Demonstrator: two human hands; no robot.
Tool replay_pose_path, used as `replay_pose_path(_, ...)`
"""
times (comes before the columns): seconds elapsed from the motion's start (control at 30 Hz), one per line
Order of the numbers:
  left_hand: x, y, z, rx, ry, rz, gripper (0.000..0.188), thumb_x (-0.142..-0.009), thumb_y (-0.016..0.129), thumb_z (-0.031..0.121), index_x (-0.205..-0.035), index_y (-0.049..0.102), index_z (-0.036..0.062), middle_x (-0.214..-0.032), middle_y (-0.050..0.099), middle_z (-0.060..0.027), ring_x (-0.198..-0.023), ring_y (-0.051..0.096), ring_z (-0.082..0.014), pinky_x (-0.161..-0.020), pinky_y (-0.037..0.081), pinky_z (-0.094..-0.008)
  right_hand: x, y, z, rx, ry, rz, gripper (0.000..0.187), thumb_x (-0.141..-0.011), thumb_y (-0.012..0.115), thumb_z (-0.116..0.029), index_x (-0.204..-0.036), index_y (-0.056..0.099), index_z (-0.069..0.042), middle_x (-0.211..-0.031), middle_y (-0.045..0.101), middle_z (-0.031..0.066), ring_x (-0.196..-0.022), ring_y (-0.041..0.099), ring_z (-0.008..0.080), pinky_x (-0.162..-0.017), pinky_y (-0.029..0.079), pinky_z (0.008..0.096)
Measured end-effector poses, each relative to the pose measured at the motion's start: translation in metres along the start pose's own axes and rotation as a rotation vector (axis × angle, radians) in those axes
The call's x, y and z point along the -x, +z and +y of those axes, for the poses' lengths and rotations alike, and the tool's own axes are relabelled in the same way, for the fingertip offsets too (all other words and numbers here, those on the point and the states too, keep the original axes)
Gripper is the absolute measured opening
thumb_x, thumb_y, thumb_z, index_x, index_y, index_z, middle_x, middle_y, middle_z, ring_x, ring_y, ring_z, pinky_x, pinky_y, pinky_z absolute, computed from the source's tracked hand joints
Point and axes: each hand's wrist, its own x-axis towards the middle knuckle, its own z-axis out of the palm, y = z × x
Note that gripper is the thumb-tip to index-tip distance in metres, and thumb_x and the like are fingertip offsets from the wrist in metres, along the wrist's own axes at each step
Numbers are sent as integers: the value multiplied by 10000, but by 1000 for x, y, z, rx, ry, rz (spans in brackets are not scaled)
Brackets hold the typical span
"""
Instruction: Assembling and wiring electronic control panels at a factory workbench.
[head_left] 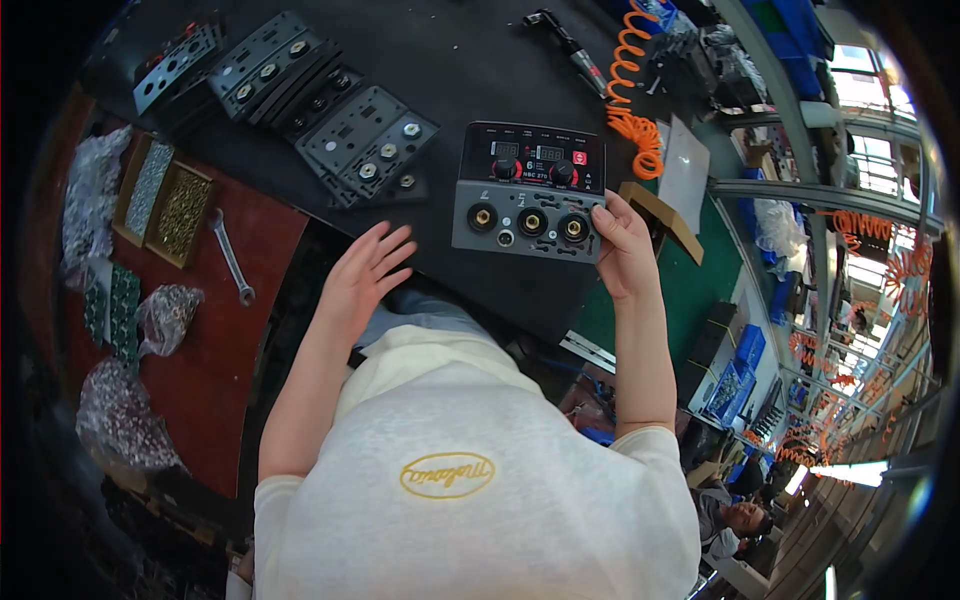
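My right hand (625, 245) grips the right edge of a dark front panel (530, 220), thumb on its face. The panel has a black upper part with two knobs and small displays, and a grey lower part with three round brass-centred sockets. Left of it, my left hand (368, 272) is empty, fingers spread, apart from the panel. Beyond that hand, several grey panels (372, 140) with sockets lie in an overlapping row on the black table (430, 60).
On the red surface at left lie a wrench (232, 258), a divided box of small fasteners (180, 215), green circuit boards (124, 310) and plastic bags (120, 410). At the far right are a power screwdriver (568, 50), an orange coiled hose (630, 130) and a cardboard box (665, 220).
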Motion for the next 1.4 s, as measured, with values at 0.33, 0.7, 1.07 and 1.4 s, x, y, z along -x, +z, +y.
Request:
replay_pose_path(0.33,17,-37,4,-74,-37,93,475,-964,443,262,-1360,343,20,-1350,460,-163,-1224,476,-260,-963,421,-374,8,-3,-8,11,-239,192,377,-866,587,-49,-1205,455,48,-1059,626,111,-950,622,160,-825,518,281)
replay_pose_path(0.7,37,-51,12,-80,3,150,475,-953,473,249,-1346,354,12,-1324,482,-164,-1185,508,-256,-941,436,-374,-21,5,-3,375,-249,187,404,-860,569,-12,-1234,428,42,-1056,635,113,-965,599,147,-812,482,277)
replay_pose_path(1.07,60,-229,2,-780,365,854,287,-823,628,120,-1063,598,-35,-991,664,-143,-947,636,-212,-837,487,-312,-70,-4,36,1357,-567,266,432,-860,565,-73,-1271,435,-43,-958,667,148,-850,654,279,-748,490,338)
replay_pose_path(1.4,31,-257,31,-1467,156,1093,434,-717,738,207,-1055,533,29,-1059,580,-145,-972,590,-311,-793,491,-408,-49,36,114,1824,-499,262,463,-844,559,-94,-1288,440,-39,-941,634,190,-817,625,350,-685,501,429)
